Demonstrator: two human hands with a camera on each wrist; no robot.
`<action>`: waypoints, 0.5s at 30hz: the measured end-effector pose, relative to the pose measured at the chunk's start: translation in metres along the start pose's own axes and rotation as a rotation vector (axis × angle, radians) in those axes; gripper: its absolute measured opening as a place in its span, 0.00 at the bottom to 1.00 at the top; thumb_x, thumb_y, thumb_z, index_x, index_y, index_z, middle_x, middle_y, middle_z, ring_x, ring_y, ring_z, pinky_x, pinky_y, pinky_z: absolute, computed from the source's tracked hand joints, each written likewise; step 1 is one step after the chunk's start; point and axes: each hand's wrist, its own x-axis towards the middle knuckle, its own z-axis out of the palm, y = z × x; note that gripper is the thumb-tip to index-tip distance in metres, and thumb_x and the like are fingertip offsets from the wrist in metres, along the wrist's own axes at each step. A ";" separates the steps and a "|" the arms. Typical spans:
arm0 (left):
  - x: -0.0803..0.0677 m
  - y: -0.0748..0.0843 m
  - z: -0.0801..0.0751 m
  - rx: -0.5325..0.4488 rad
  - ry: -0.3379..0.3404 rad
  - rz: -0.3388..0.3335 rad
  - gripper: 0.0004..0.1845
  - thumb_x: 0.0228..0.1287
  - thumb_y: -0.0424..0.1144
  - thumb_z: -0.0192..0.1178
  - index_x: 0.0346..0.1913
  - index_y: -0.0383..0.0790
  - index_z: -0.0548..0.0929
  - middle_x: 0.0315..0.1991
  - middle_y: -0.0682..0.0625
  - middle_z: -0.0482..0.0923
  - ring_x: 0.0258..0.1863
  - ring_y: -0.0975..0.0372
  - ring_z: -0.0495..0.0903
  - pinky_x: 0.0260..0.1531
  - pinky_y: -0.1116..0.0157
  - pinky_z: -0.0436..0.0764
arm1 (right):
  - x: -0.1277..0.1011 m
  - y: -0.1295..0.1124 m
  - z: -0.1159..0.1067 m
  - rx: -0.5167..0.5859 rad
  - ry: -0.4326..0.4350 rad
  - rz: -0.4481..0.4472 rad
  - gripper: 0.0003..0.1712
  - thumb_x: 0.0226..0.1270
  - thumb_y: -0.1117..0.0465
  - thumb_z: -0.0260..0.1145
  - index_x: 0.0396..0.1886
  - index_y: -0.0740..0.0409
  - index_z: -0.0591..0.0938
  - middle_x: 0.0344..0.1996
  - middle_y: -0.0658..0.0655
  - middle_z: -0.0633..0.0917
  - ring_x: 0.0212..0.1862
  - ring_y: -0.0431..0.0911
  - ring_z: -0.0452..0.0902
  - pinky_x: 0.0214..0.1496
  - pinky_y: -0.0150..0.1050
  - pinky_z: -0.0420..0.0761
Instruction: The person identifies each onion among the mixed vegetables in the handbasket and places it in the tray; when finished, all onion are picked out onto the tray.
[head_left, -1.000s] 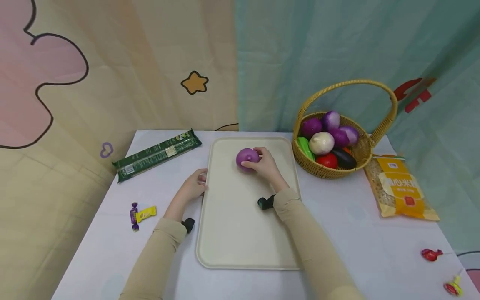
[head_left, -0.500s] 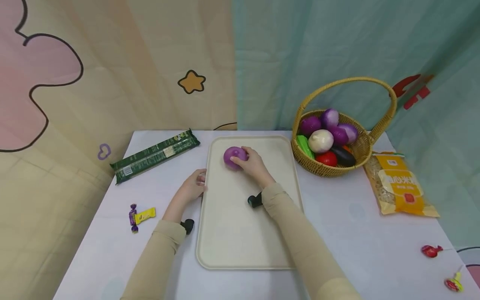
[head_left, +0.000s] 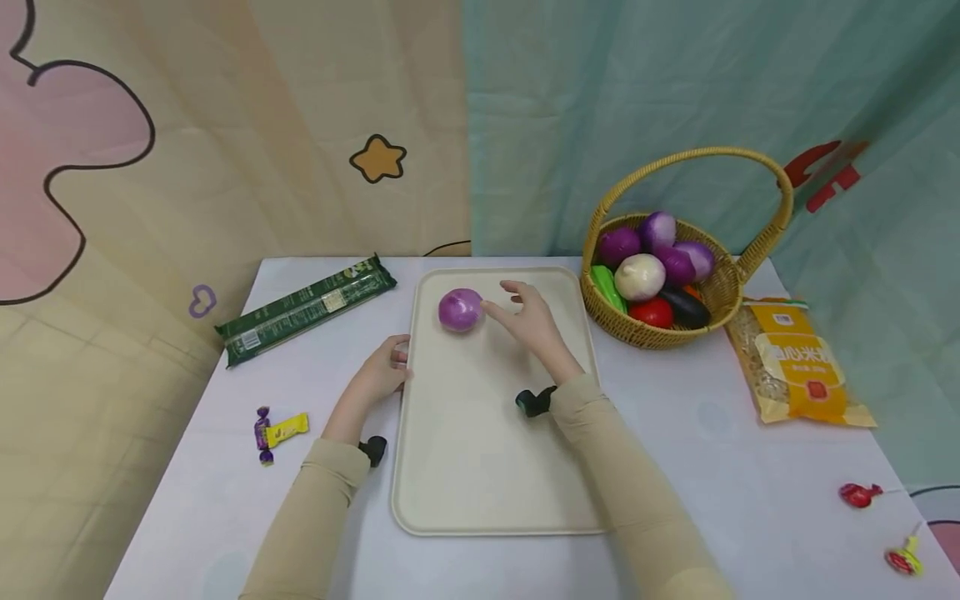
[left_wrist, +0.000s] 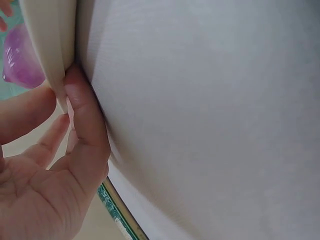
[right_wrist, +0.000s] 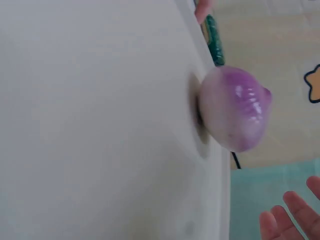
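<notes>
A purple onion [head_left: 460, 310] sits on the far left part of the cream tray [head_left: 480, 458]. To its right, my right hand [head_left: 532, 321] hovers over the tray, fingers apart and holding nothing. The right wrist view shows the onion [right_wrist: 235, 107] paler on its tray side, with the right fingers [right_wrist: 300, 212] clear of it. My left hand [head_left: 381, 371] is at the tray's left edge. In the left wrist view this hand [left_wrist: 55, 185] pinches the tray rim [left_wrist: 50, 45], thumb on one side and a finger on the other.
A wicker basket [head_left: 652, 335] of vegetables stands at the back right, beside a yellow grain bag [head_left: 802, 362]. A long green packet [head_left: 307, 310] lies back left. Two wrapped candies [head_left: 285, 429] are at left, and two lollipops [head_left: 860, 495] at front right.
My right hand has carried the onion leftward over the tray, let go of it there and drawn back to the right. The left hand stays at the tray's edge.
</notes>
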 end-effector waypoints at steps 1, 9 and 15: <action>0.000 0.000 0.000 0.003 0.000 0.001 0.35 0.67 0.23 0.51 0.76 0.36 0.56 0.57 0.33 0.68 0.51 0.49 0.76 0.44 0.60 0.84 | -0.003 0.000 -0.008 0.007 0.032 -0.033 0.37 0.66 0.45 0.67 0.69 0.57 0.70 0.67 0.60 0.72 0.67 0.55 0.68 0.67 0.51 0.74; -0.002 0.001 -0.001 0.006 -0.003 0.016 0.35 0.67 0.23 0.50 0.76 0.35 0.55 0.58 0.32 0.68 0.53 0.47 0.76 0.46 0.59 0.84 | -0.026 0.013 -0.088 0.144 0.321 -0.102 0.26 0.66 0.53 0.69 0.58 0.63 0.79 0.57 0.61 0.80 0.61 0.55 0.74 0.64 0.47 0.76; -0.003 0.001 -0.001 0.009 0.000 0.010 0.35 0.68 0.24 0.51 0.76 0.36 0.56 0.58 0.33 0.69 0.51 0.48 0.76 0.45 0.61 0.84 | -0.035 0.032 -0.133 0.113 0.544 -0.018 0.27 0.63 0.49 0.70 0.56 0.60 0.80 0.54 0.57 0.81 0.54 0.44 0.77 0.57 0.30 0.76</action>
